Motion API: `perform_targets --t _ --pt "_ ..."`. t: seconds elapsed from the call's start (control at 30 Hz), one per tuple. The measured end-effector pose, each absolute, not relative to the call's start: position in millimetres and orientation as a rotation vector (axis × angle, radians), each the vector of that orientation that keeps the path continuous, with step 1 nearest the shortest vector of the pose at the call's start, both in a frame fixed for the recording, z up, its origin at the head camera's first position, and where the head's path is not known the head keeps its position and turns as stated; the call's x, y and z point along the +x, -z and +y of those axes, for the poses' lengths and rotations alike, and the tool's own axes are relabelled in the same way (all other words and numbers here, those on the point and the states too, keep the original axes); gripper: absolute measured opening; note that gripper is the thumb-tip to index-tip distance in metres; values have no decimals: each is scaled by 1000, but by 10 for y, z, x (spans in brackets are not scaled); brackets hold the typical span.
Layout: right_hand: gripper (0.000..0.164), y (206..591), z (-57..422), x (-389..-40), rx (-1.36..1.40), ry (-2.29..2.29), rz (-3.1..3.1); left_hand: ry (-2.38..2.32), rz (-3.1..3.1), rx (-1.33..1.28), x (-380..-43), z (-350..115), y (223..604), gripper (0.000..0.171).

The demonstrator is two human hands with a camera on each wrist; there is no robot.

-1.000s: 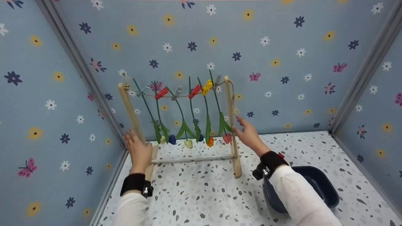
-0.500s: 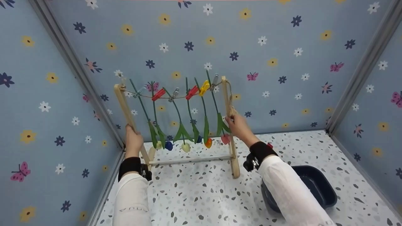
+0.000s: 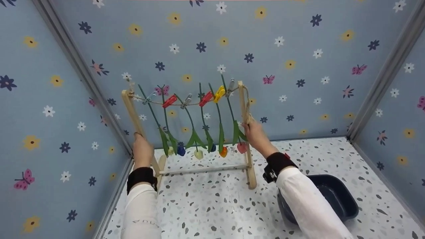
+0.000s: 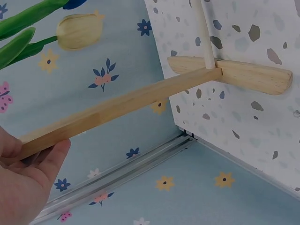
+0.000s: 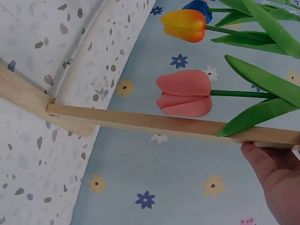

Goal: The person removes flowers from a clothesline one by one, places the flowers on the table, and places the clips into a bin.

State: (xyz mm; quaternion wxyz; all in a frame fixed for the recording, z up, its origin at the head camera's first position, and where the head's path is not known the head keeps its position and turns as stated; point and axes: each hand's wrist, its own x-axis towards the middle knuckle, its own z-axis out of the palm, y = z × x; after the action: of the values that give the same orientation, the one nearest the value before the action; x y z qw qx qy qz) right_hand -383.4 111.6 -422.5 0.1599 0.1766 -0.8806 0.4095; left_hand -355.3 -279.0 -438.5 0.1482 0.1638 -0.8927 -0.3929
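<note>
Because six artificial tulips hang head-down from the cord, each stem secured by one of six clips, the hanging stage is judged complete for every flower in view. From left to right, the clips run light blue, red, grey, red, yellow, grey. The wooden rack stands on the far part of the bench, between the two hands. The left hand grips the left post, thumb and fingers closed on opposite sides. The right hand grips the right post near the pink tulip; some of its fingers lie outside the right wrist view. Positioning and release of the rack are judged outstanding, since both posts are held. Whether the rack bears its full weight on the bench cannot be told. At near right, the right sleeve partly hides a dark basin.
</note>
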Motion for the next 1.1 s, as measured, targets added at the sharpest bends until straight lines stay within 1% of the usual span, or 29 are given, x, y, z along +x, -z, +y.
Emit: perform_targets --t 0.1,0.23,0.43,0.6,0.87,1.1 --pt "21 4241 1144 -3794 508 -1160 -2511 1115 -2575 469 -3528 -2767 4424 64" --pt "22 4255 1167 -3731 512 -1146 -2512 1069 -2570 465 -3476 -2740 4469 61" --pt "19 4267 1213 -3614 526 -1137 -2487 994 -2551 442 -3383 -2695 4507 60" --pt "24 4277 1245 -3507 496 -1099 -2502 929 -2553 397 -3305 -2686 4539 61" --pt "23 4280 1294 -3312 523 -1113 -2476 927 -2514 376 -3132 -2663 4557 56" --pt "22 4346 1396 -3126 534 -1008 -2436 872 -2490 339 -2974 -2591 4570 45"
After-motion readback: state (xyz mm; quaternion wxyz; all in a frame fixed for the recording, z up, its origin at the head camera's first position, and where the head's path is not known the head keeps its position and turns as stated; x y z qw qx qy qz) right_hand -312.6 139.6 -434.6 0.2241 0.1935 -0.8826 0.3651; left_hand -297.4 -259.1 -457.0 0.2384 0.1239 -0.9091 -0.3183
